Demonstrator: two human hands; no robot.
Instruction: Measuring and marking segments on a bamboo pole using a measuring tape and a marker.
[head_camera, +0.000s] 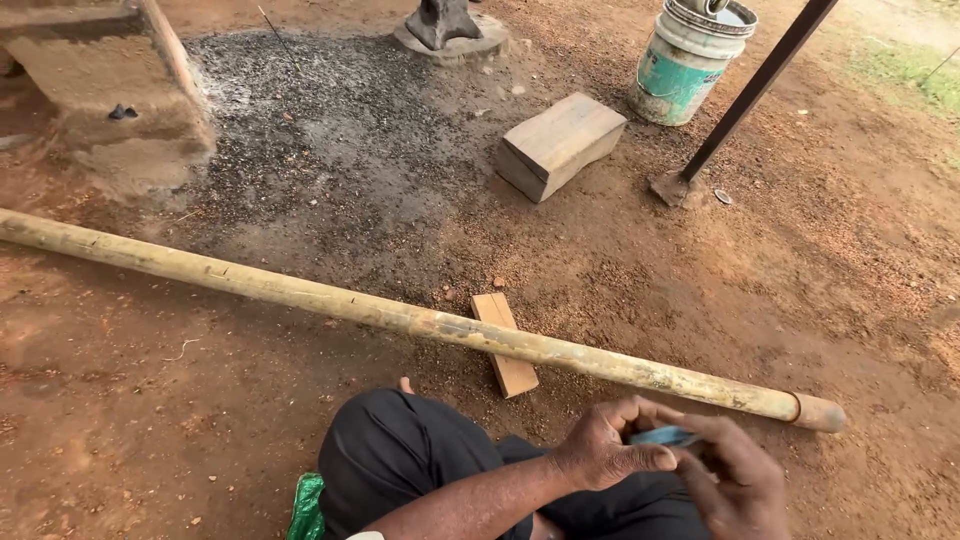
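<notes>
Your left hand (605, 452) and right hand (735, 478) meet just above your lap, at the near edge of the dirt floor (180, 400). Both are closed narrowly on one small, flat, light-blue object (663, 436): the left thumb and fingers pinch its left end, and the right fingers curl over its right end and hide most of it. What shows of it runs roughly left to right between the two hands, so neither hand is nearer; what kind of thing it is cannot be told.

Just beyond your hands lies a long bamboo pole (420, 322), its long axis crossing the floor from the far left down to the near right, where a dark band rings it close to the end. It rests across a small wooden slat (505, 345) near your black-trousered knee (400, 450). Farther off sit a wooden block (558, 143), a patch of grey ash (320, 120) and a bucket (690, 65).
</notes>
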